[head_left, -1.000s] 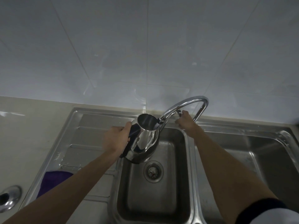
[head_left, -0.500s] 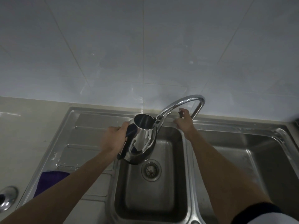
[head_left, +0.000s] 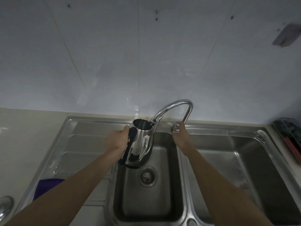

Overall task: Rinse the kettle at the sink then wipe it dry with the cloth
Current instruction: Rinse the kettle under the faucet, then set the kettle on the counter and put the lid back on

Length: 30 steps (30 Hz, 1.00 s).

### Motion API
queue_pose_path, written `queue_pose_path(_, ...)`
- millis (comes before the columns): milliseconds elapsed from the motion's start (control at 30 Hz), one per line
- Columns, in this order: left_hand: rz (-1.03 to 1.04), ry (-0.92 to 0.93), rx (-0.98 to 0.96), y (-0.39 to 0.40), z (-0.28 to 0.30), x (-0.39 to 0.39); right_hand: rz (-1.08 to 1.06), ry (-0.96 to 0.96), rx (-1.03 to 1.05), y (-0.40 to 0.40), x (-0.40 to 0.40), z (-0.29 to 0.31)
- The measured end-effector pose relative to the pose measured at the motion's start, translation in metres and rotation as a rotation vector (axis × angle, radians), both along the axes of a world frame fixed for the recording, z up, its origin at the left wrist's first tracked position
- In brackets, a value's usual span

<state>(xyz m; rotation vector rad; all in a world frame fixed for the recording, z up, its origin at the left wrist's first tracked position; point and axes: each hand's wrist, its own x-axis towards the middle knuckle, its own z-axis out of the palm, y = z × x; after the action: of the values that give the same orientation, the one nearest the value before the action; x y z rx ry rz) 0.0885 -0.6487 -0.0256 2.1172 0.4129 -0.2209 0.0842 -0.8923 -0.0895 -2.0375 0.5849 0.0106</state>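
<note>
Now the left hand (head_left: 116,141) grips the black handle of the shiny kettle (head_left: 140,144) — held over the small sink (head_left: 146,201), mouth under the tap (head_left: 172,108). Right hand (head_left: 180,136) fingers wrap the tap lever (head_left: 175,128). Purple cloth (head_left: 47,186) lies on the draining board.

Dim, cool light. Pale glossy wall tiles (head_left: 114,62) behind, thin grout lines, a few small dark marks near top. Greyish plate (head_left: 286,35) fixed at upper right of wall. Beige countertop (head_left: 24,128) along left side. Dark rack (head_left: 288,136) at right edge of countertop, contents unclear.
</note>
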Motion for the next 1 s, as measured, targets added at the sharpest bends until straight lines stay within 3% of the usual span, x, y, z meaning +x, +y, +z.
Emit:
queue_pose_path(233, 0.076, 0.002, -0.132, 0.033, 0.006, -0.045, -0.022, -0.120, 0.283, 0.047, -0.045, 0.026)
queue_pose_path(433, 0.133, -0.044, -0.235, 0.093, 0.005, -0.078, 0.108, -0.203, 0.410, 0.125, -0.063, 0.059)
queue_pose_path(567, 0.171, -0.078, -0.168, 0.135, 0.012, -0.091, 0.191, -0.225, 0.385, 0.186, -0.071, 0.067)
queue_pose_path(1000, 0.117, -0.146, -0.071, 0.390, 0.008, -0.055, 0.035, -0.357, 0.297, 0.452, -0.041, 0.063)
